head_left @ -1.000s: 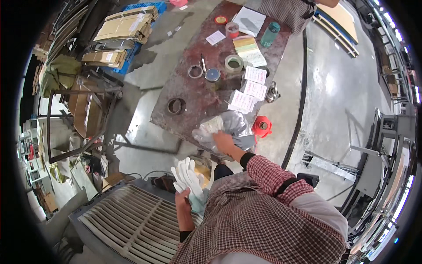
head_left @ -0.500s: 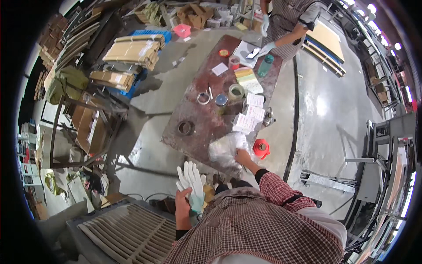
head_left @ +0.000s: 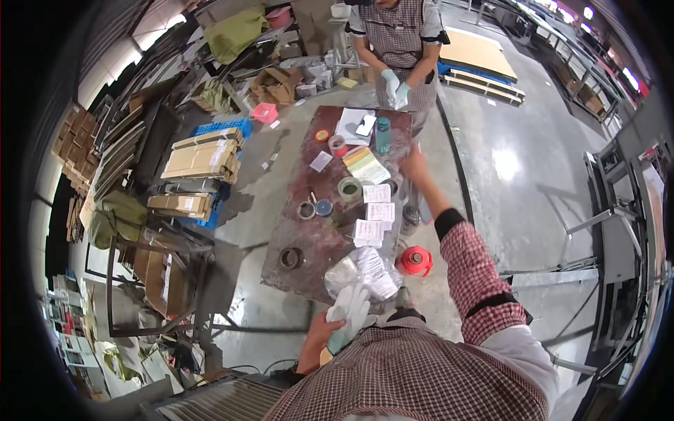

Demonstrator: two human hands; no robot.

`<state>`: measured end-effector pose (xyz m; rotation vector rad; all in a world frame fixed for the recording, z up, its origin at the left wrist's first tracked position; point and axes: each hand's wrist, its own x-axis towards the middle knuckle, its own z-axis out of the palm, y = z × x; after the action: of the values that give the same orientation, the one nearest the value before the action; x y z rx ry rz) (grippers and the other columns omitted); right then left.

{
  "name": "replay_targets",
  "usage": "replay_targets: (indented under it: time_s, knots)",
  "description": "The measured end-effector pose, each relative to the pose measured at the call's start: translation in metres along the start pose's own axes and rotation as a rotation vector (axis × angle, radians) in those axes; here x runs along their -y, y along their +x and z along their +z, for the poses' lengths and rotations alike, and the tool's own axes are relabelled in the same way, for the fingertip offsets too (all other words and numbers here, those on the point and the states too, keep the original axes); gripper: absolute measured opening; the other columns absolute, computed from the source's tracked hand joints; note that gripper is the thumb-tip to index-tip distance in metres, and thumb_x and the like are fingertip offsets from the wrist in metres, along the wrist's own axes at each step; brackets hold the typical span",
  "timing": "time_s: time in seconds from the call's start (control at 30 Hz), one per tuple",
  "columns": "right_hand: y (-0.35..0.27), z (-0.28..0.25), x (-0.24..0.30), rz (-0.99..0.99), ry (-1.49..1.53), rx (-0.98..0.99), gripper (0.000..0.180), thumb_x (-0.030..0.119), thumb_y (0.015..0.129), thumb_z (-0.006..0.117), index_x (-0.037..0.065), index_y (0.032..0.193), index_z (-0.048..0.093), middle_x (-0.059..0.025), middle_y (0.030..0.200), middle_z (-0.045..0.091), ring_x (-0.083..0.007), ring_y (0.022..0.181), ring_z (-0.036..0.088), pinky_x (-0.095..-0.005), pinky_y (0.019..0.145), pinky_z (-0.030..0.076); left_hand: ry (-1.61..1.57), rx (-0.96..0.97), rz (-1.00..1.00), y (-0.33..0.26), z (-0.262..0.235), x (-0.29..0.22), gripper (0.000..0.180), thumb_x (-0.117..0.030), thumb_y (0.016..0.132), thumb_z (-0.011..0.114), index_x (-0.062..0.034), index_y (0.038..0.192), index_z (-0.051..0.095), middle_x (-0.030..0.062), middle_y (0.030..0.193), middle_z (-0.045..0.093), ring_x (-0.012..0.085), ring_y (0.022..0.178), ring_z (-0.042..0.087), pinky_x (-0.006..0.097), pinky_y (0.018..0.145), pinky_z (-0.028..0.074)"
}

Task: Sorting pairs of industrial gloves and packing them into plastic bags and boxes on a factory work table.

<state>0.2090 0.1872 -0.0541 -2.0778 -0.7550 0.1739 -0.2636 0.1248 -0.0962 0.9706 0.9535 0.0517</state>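
White fabric gloves [head_left: 349, 309] are gripped in the closed left hand [head_left: 324, 331], held close to the body just below the near edge of the long rust-brown metal table [head_left: 309, 242]. The right hand [head_left: 414, 163] is stretched far across the table w/ arm extended, near the teal cylindrical bottle [head_left: 382, 135]; open or closed can't be told. A clear crinkled plastic bag [head_left: 361, 272] is seen on the near end, just above the gloves.
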Motion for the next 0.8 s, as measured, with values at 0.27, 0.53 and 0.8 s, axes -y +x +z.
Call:
replay_targets:
  time_s: [0.27,0.53,0.8]
  knots:
    - [0.077,-0.058,-0.011,-0.009,0.056,-0.102,0.071,0.015,0.068,0.059,0.008,0.133,0.029,-0.0242,0.107,0.055,-0.0375,0.098,0.054,-0.0396,0.083,0.042,0.089,-0.042,0.069,0.057,0.081,-0.03,0.045,-0.004,0.067,0.066,0.0034,0.109,0.052,0.0068,0.096,0.06,0.016,0.085,0.055,0.029,0.076,0.044]
    - [-0.023,-0.084,-0.047,-0.04,0.393,0.848,0.037,0.008,0.068,0.062,0.003,0.104,0.057,-0.0052,0.073,0.062,-0.0136,0.064,0.059,-0.0284,0.061,0.047,-0.128,-0.137,0.136,0.092,0.151,-0.074,0.04,-0.001,0.069,0.063,0.0015,0.108,0.052,0.0085,0.099,0.059,0.0208,0.088,0.058,0.033,0.076,0.046]
    - [-0.128,-0.13,-0.06,0.247,0.824,0.988,0.045,0.025,0.075,0.063,0.0,0.111,0.052,-0.0019,0.084,0.056,-0.0091,0.073,0.051,-0.0224,0.063,0.042,-0.37,0.039,0.368,0.105,0.214,-0.124,0.047,0.003,0.066,0.059,0.002,0.112,0.047,0.013,0.109,0.055,0.0243,0.099,0.054,0.037,0.084,0.044]
